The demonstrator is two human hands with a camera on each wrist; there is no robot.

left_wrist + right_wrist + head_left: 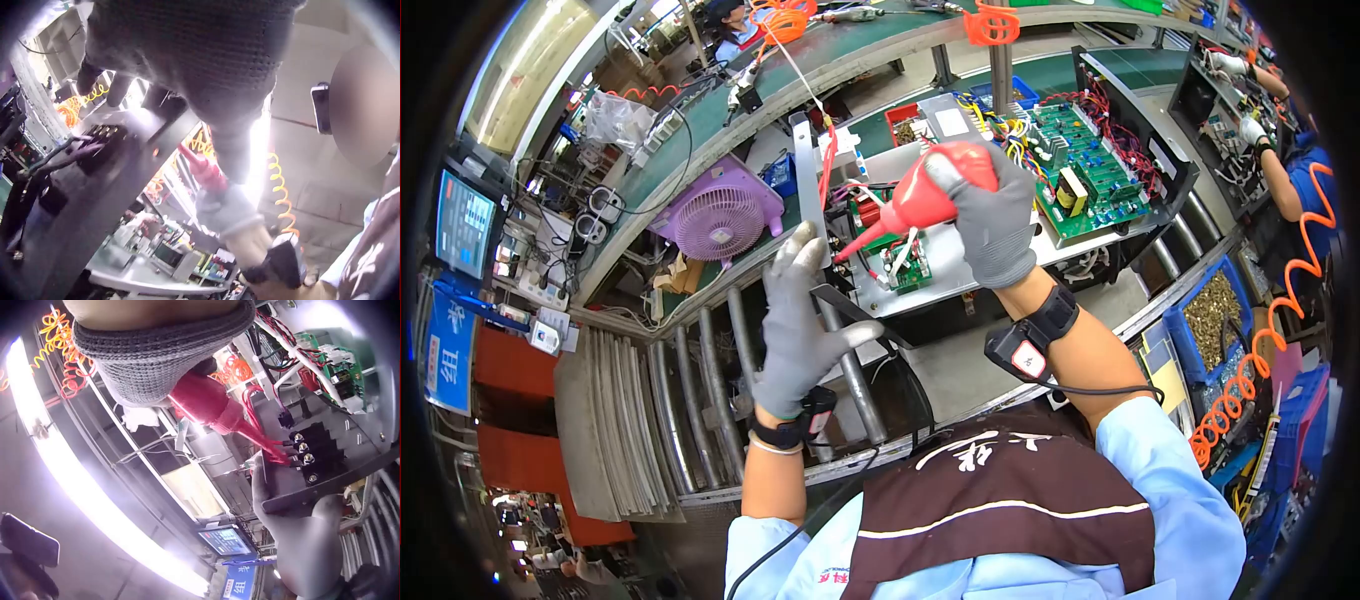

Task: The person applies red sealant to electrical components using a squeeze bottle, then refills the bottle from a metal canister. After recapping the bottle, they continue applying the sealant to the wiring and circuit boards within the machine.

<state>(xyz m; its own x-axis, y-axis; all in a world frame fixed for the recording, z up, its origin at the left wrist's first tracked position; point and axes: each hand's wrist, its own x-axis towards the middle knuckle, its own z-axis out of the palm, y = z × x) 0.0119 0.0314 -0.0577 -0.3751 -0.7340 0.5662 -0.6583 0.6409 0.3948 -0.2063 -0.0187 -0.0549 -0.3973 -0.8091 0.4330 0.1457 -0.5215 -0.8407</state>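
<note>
On the head view I saw the right hand gripping a red bottle above the chassis, partly covering it; the left hand lay spread, fingers extended. In the left wrist view its own glove blocked the top, beside a dark panel. The right wrist view showed me a glossy body and tapered nozzle, its tip hard to separate from red wires by a terminal block.

The head view is bright, bowed toward black corners; the wrist views are hazier, with a long light glaring white at left in the right one.
</note>
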